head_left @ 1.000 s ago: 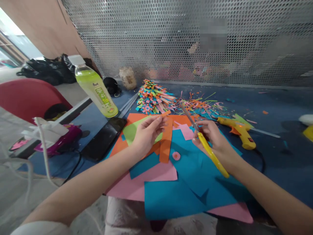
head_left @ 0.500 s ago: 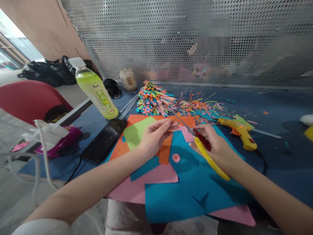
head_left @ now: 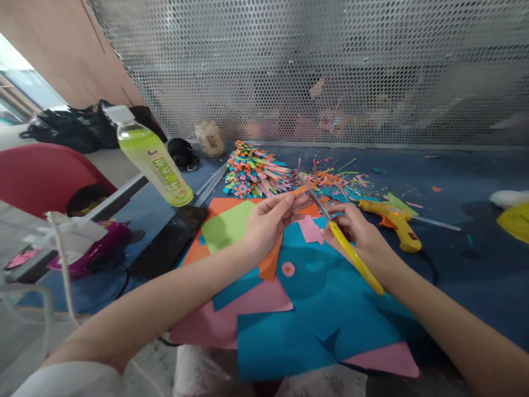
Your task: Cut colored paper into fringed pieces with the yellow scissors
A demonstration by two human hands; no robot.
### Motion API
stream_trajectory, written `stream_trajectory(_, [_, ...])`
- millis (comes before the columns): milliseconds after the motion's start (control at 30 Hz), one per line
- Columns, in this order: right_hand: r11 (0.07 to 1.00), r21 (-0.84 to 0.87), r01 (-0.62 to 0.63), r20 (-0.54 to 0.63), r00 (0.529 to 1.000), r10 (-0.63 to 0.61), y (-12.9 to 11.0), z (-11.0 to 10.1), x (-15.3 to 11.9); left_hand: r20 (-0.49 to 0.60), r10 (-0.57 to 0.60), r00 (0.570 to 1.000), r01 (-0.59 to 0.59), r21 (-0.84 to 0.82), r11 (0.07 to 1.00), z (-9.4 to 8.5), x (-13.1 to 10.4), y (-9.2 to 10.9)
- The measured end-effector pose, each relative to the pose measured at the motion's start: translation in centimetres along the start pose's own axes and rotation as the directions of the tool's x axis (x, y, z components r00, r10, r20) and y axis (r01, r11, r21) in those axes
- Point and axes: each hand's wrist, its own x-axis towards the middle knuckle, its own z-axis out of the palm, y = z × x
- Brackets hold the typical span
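My right hand (head_left: 355, 234) grips yellow-handled scissors (head_left: 357, 259), blades pointing up and left. At the blades, my left hand (head_left: 275, 220) pinches a small piece of orange paper (head_left: 301, 191), mostly hidden by the fingers. Beneath both hands lie coloured sheets: a large blue one (head_left: 314, 309), a green one (head_left: 225, 226) and pink ones (head_left: 252, 303). A small pink paper flower (head_left: 288, 269) with an orange centre rests on the blue sheet. A pink paper piece (head_left: 311, 229) lies between the hands. Beyond them stands a cone of layered multicoloured paper (head_left: 252, 171).
Paper scraps (head_left: 339, 179) are heaped behind the scissors. A yellow glue gun (head_left: 392, 220) lies to the right. On the left are a drink bottle (head_left: 155, 160), a black phone (head_left: 165, 245) and a purple box of tissues (head_left: 91, 253). Perforated metal panel (head_left: 289, 71) borders the back.
The scissors have shifted slightly against the fingers of my left hand, and their blades now stand nearer the orange paper. The whole view has moved a little, so things sit further left.
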Motion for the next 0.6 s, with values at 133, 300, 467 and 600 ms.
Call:
stream_trajectory(133, [0.999, -0.036, 0.036, -0.066, 0.997, -0.039, 0.2, -0.8, 0.4, 0.025, 0.012, 1.000, -0.013, 0.023, 1.000, 1.0, 1.4, -0.2])
stream_trajectory(300, [0.999, 0.007, 0.031, -0.116, 0.993, -0.030, 1.0, -1.9, 1.3, 0.070, 0.030, 0.997, -0.033, 0.045, 0.998, 2.0, 3.4, -0.4])
stream_trajectory(467, [0.999, -0.025, -0.029, -0.172, 0.985, 0.024, 1.0, -2.6, 2.0, 0.094, 0.037, 0.995, -0.042, 0.054, 0.998, 2.8, 4.8, -1.0])
stream_trajectory(600, [0.989, -0.095, -0.114, -0.212, 0.973, 0.092, 1.5, -3.4, 2.6, 0.104, 0.052, 0.993, -0.059, 0.063, 0.996, 2.7, 5.4, -1.5])
